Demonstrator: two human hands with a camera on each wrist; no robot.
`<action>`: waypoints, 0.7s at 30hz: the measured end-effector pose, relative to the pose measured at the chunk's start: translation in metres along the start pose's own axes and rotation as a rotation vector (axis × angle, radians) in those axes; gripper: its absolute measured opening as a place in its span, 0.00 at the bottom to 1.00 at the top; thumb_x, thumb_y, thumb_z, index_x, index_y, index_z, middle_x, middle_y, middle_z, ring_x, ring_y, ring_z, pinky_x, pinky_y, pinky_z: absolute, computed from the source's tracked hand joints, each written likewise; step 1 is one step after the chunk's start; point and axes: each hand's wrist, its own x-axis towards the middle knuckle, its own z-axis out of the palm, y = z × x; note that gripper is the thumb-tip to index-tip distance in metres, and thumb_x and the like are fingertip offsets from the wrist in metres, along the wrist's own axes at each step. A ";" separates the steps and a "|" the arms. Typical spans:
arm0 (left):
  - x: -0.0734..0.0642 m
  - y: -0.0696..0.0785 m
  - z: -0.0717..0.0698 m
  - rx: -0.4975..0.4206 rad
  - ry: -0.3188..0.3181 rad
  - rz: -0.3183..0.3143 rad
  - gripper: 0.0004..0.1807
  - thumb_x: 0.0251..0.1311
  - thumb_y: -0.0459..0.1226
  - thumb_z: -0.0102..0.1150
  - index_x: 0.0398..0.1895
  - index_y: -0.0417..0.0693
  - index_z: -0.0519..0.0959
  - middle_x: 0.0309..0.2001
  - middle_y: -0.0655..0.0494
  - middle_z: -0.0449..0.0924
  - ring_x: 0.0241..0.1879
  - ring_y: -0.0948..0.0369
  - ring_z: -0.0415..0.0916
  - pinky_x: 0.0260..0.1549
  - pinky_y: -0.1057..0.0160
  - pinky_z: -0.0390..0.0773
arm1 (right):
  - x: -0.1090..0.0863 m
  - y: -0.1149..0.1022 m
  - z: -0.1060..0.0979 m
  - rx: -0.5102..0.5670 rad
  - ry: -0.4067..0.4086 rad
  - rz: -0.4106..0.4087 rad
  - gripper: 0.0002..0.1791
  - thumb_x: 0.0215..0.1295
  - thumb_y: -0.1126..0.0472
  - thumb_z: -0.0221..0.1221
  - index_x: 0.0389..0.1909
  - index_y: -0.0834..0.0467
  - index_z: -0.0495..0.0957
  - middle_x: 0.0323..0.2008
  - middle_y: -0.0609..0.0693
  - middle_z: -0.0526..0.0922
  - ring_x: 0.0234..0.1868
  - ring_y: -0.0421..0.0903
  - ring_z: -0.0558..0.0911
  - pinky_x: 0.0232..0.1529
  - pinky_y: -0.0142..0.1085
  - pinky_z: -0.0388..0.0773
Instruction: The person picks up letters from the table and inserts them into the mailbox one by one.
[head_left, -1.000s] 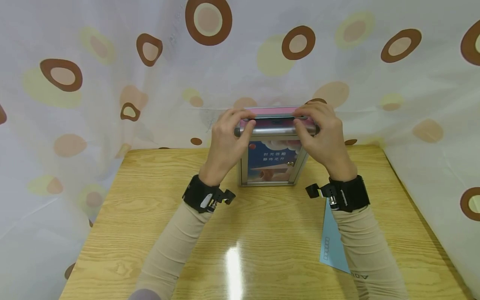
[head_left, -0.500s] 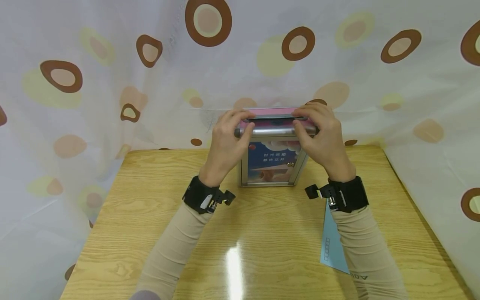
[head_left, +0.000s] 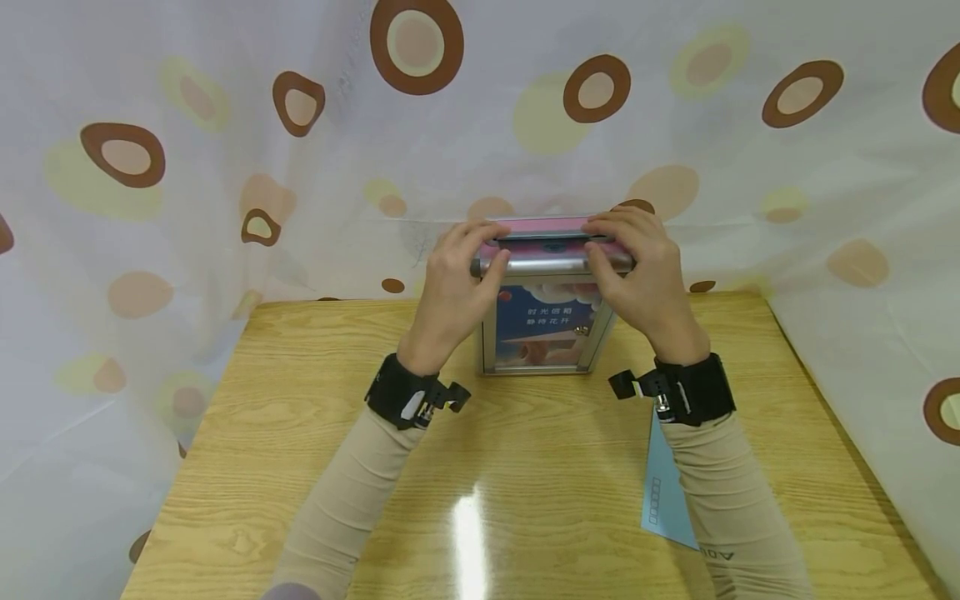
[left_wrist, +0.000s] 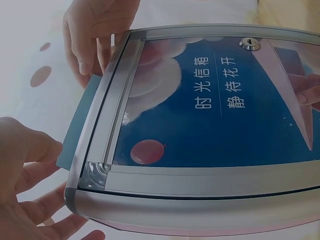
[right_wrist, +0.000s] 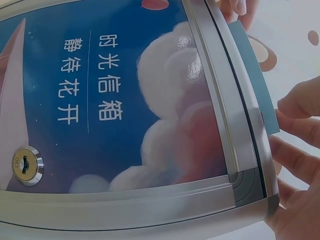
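Observation:
A metal-framed letter box [head_left: 543, 321] with a blue front, white lettering and a lock [right_wrist: 28, 166] stands upright at the table's far side. From its top edge sticks a narrow strip of a teal envelope [left_wrist: 76, 125]; the rest is hidden by the box. My left hand [head_left: 455, 287] pinches one end of this strip between thumb and fingers. At the other end my right hand [head_left: 647, 271] pinches it the same way. In the right wrist view the envelope [right_wrist: 257, 82] runs along the box's top, thumb at its outer edge.
A light blue envelope [head_left: 666, 487] with a row of small printed boxes lies on the wooden table [head_left: 555, 475], partly under the right forearm. A white patterned sheet [head_left: 480, 142] hangs close behind the letter box and at both sides.
Both hands keep their pinch and shift only slightly. The envelope's strip sits a little lower over the box top, with less dark gap showing below it.

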 end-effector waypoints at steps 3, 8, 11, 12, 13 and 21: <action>0.000 -0.001 0.000 0.005 -0.009 -0.008 0.15 0.65 0.34 0.58 0.54 0.40 0.79 0.54 0.43 0.77 0.56 0.52 0.70 0.58 0.53 0.70 | 0.000 -0.001 0.000 -0.006 -0.002 0.002 0.11 0.59 0.65 0.61 0.42 0.62 0.85 0.46 0.60 0.84 0.56 0.56 0.74 0.62 0.52 0.68; -0.001 0.000 0.000 0.009 -0.031 -0.025 0.16 0.65 0.34 0.58 0.55 0.40 0.78 0.55 0.44 0.76 0.57 0.52 0.69 0.59 0.53 0.69 | 0.000 0.000 0.000 -0.017 -0.006 -0.009 0.11 0.60 0.65 0.60 0.42 0.63 0.84 0.46 0.61 0.84 0.57 0.57 0.73 0.65 0.51 0.66; -0.002 0.001 0.000 0.024 -0.045 -0.036 0.16 0.65 0.34 0.58 0.56 0.40 0.78 0.57 0.43 0.75 0.59 0.51 0.68 0.61 0.53 0.68 | 0.000 0.001 0.001 -0.035 -0.014 -0.025 0.11 0.60 0.65 0.61 0.42 0.64 0.84 0.47 0.62 0.84 0.59 0.57 0.72 0.66 0.52 0.64; -0.002 0.002 0.000 0.035 -0.050 -0.037 0.17 0.66 0.34 0.58 0.56 0.40 0.77 0.57 0.43 0.75 0.59 0.51 0.67 0.62 0.53 0.67 | -0.001 0.002 0.001 -0.044 -0.017 -0.033 0.11 0.60 0.65 0.61 0.42 0.64 0.84 0.47 0.62 0.83 0.60 0.57 0.72 0.67 0.52 0.63; -0.002 0.003 0.000 0.050 -0.054 -0.035 0.17 0.66 0.35 0.58 0.56 0.40 0.77 0.57 0.43 0.75 0.60 0.50 0.67 0.62 0.53 0.67 | -0.001 0.002 0.001 -0.054 -0.021 -0.040 0.11 0.60 0.65 0.61 0.43 0.64 0.84 0.47 0.62 0.83 0.60 0.58 0.71 0.67 0.52 0.63; -0.002 0.007 0.002 0.143 -0.050 -0.006 0.18 0.67 0.37 0.58 0.56 0.39 0.78 0.57 0.41 0.74 0.60 0.49 0.67 0.64 0.53 0.66 | -0.003 0.003 0.002 -0.120 -0.064 -0.046 0.13 0.62 0.64 0.61 0.46 0.66 0.82 0.51 0.64 0.81 0.64 0.59 0.68 0.69 0.53 0.61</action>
